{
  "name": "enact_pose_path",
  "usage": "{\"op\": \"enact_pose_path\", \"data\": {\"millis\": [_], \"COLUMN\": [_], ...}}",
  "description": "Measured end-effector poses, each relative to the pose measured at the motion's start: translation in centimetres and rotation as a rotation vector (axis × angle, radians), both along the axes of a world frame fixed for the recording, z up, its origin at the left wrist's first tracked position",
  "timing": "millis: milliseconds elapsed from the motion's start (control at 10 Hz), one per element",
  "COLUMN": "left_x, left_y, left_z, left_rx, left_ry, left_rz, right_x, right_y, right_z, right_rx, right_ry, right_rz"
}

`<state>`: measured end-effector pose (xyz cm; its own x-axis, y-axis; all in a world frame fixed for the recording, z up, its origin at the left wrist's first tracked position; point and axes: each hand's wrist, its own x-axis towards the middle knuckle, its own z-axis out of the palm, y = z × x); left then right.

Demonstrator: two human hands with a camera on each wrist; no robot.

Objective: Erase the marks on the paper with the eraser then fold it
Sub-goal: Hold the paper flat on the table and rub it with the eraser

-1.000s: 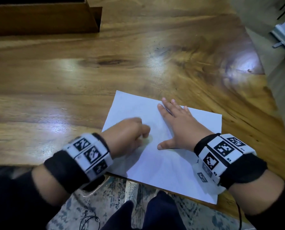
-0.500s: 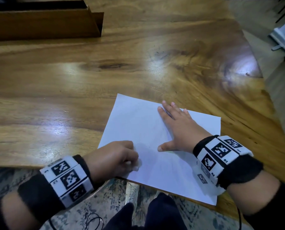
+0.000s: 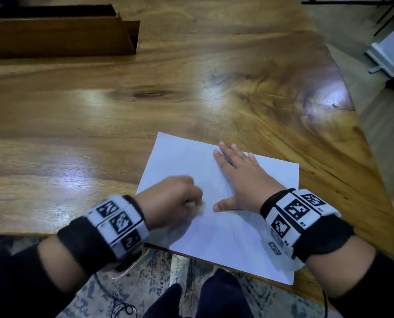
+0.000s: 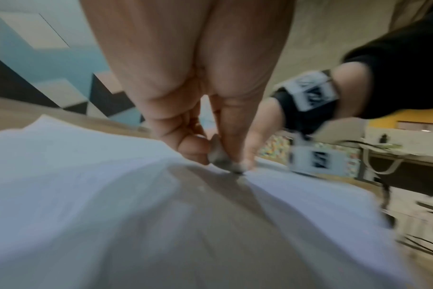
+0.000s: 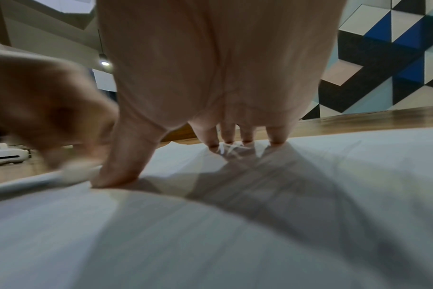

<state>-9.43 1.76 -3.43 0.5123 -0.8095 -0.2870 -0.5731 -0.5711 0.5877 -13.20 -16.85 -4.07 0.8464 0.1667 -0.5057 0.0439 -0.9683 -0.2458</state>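
On wood, white paper (image 3: 226,237) (unfolded) lies flat.

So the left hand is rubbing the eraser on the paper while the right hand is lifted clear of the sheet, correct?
Not quite. The right hand is not lifted: the head view shows it pressed flat on the paper. The left hand does hold the eraser against the sheet.

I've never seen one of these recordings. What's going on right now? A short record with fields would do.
Activity: rubbing marks off the paper
Left hand: pinches a small eraser, its tip on the paper
Right hand: flat, fingers spread, pressing the paper down
Paper: unfolded, flat on the table, near edge over the table's rim
Marks: too faint to make out
Also there: wooden box at the far left
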Motion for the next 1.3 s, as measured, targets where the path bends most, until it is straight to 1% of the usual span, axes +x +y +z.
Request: {"op": "enact_pose_path", "data": {"millis": [100,200,300,400,500,600,700,800,900,1000,1100,1200,1300], "left_x": [1.0,-1.5,-1.7,0.9,1.7,-0.5,-1.4,-0.5,1.4,4.4,6.4,6.9,6.2], "left_y": [-0.8,1.2,1.7,-0.7,-1.2,1.3,2.8,2.2,1.4,-1.1,-5.0,-7.5,-6.9], "left_z": [-0.4,-0.5,-0.4,0.1,0.0,-0.2,-0.5,-0.2,0.5,1.2,1.4,0.9,0.5], "left_rx": [-0.002,-0.015,0.078,0.036,0.006,-0.008,0.032,0.077,0.160,0.088,0.039,0.063,0.068], "left_ry": [-0.052,0.092,0.158,-0.020,-0.103,0.056,0.152,0.139,0.177,0.057,-0.081,-0.130,-0.138], "left_rz": [0.064,-0.042,-0.134,-0.056,0.072,-0.046,-0.045,-0.045,-0.009,0.178,0.278,0.260,0.238], "right_x": [0.0,0.0,-0.1,0.0,0.0,0.0,0.0,0.0,0.2,0.3,0.3,0.3,0.3], "right_y": [0.0,-0.1,-0.2,-0.2,-0.1,-0.2,-0.1,-0.4,-1.5,-1.9,-1.8,-1.9,-1.9], "right_z": [-0.1,-0.1,-0.1,-0.2,-0.2,-0.1,-0.1,0.1,0.5,0.5,0.2,0.2,0.3], "right_rx": [0.005,0.009,0.017,0.015,0.020,0.023,0.041,0.104,0.198,0.208,0.183,0.171,0.173], "right_ry": [-0.003,-0.004,-0.003,-0.004,0.003,0.006,0.004,0.003,0.003,-0.004,-0.014,-0.011,-0.007], "right_rz": [-0.001,0.002,0.000,-0.001,-0.003,-0.003,-0.003,-0.022,-0.072,-0.069,-0.043,-0.029,-0.028]}}
